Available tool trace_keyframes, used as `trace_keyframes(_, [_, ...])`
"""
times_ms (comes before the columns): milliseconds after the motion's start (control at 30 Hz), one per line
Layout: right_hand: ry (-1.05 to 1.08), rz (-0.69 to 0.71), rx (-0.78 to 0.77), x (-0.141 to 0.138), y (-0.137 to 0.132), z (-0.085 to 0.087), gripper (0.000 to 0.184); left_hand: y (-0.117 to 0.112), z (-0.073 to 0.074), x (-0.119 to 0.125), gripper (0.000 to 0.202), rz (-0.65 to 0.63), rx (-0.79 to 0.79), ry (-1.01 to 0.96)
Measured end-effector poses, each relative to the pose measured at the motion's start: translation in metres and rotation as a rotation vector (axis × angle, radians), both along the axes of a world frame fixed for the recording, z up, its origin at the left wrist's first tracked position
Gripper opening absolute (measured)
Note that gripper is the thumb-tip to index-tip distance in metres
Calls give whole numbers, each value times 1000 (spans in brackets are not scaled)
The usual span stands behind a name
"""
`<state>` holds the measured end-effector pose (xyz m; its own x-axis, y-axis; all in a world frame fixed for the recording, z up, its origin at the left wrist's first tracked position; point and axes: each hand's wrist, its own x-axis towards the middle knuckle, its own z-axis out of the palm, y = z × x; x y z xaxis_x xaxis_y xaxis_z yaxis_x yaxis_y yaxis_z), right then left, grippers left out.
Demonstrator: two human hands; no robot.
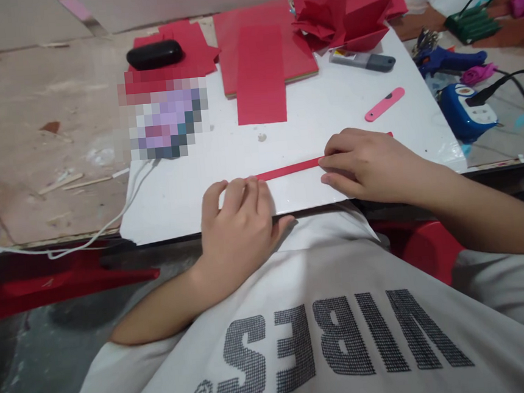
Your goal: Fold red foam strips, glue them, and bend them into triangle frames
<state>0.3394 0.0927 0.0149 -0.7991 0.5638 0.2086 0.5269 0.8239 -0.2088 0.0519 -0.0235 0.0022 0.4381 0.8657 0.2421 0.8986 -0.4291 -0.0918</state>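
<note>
A narrow red paper strip (289, 169) lies across the near part of a white board (328, 111). My left hand (239, 223) rests at the strip's left end, fingers curled and pressed down on it. My right hand (364, 166) covers the strip's right part, with fingertips pinched together on it. Only a short piece of the strip shows between the two hands, and a red tip pokes out beyond the right hand.
On the board behind are a red paper rectangle (259, 74), stacked red sheets (247, 23), folded red paper shapes (349, 8), a grey cutter (362, 59), a pink cutter (385, 104) and a black case (155, 54). A blue glue gun (447, 60) lies to the right.
</note>
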Motion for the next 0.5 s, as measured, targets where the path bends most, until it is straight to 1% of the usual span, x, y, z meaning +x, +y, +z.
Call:
trace_keyframes(100, [3,21,1,-5,-1,0,31,7,1,16,71,-68,-34,40])
trace_keyframes(167, [8,43,-3,-8,-1,-1,32,13,0,28,73,-127,-72,40])
trace_keyframes(200, [13,55,-8,-10,-1,-2,32,16,0,34,73,-143,-62,21])
trace_keyframes(300, [44,67,-17,-15,-3,-6,34,24,-3,47,69,-139,-76,-17])
trace_keyframes(400, [66,-19,2,-17,-8,-10,32,26,-7,48,63,-109,-77,-71])
trace_keyframes(500, [73,-125,14,-14,-14,-11,32,22,-11,36,60,-83,-45,-131])
